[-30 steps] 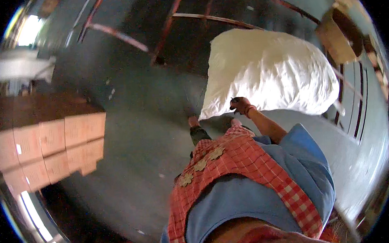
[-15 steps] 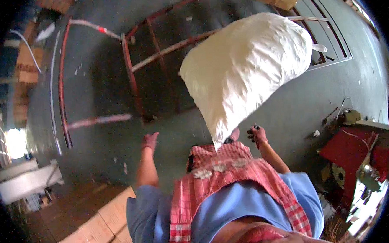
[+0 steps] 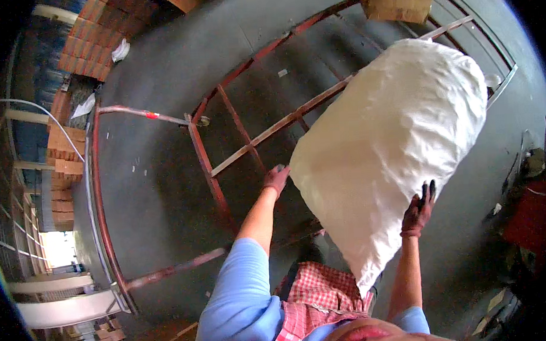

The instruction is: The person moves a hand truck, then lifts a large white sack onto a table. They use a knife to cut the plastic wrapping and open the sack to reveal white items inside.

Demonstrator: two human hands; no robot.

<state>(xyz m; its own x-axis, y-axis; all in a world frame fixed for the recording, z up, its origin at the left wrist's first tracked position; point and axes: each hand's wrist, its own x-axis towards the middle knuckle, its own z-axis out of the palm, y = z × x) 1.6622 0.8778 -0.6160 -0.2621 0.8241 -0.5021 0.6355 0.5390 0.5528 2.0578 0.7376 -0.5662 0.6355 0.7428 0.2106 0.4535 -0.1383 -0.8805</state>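
A large, stuffed white sack (image 3: 393, 128) leans over the red metal cart frame, its narrow corner hanging toward my checked apron. My left hand (image 3: 276, 180), in a dark reddish glove, is at the sack's left edge; its fingers look loosely extended, and firm contact is hard to make out. On the sack's lower right side rests my right hand (image 3: 418, 213), gloved the same way, fingers stretched out over the fabric. The frame (image 3: 247, 148) has crossbars and an upright handle (image 3: 106, 196) on the left. The sack covers part of it.
A cardboard box (image 3: 398, 1) sits at the frame's far end. Stacked cartons (image 3: 96, 38) stand at the far left, with a white beam-like piece (image 3: 66, 309) at the near left. A red object (image 3: 534, 217) and clutter lie at the right on the grey floor.
Both hands have come forward and up from beside my body to the sack; the right is now on it. My view has shifted, and the sack appears closer and farther right.
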